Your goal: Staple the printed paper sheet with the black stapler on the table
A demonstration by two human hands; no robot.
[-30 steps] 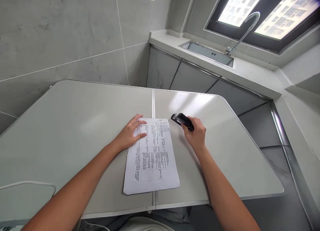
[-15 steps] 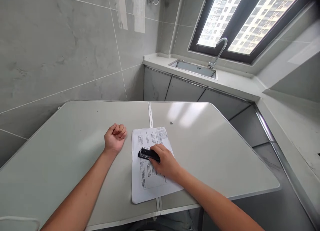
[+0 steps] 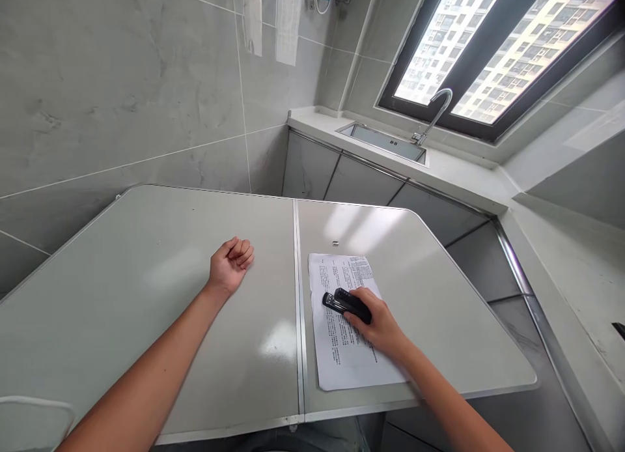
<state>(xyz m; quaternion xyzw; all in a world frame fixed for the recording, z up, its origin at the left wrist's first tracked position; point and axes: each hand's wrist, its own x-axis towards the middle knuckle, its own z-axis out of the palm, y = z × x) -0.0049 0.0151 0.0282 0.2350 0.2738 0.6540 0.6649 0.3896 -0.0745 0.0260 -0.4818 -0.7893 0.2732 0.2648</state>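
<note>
A printed sheet of paper lies on the right half of a pale folding table. My right hand grips a black stapler that rests on the middle of the sheet. My left hand lies on the bare left half of the table, fingers curled into a loose fist with nothing visible in them. A small metal bit lies on the table beyond the paper.
A seam runs down the table's middle. Behind stand grey tiled walls, a counter with a steel sink and tap under a window. A white cable loops at the table's near left edge.
My right hand set the stapler on the sheet, and sheet, stapler and hand have slid right across the seam. My left hand left the paper and curled up.
</note>
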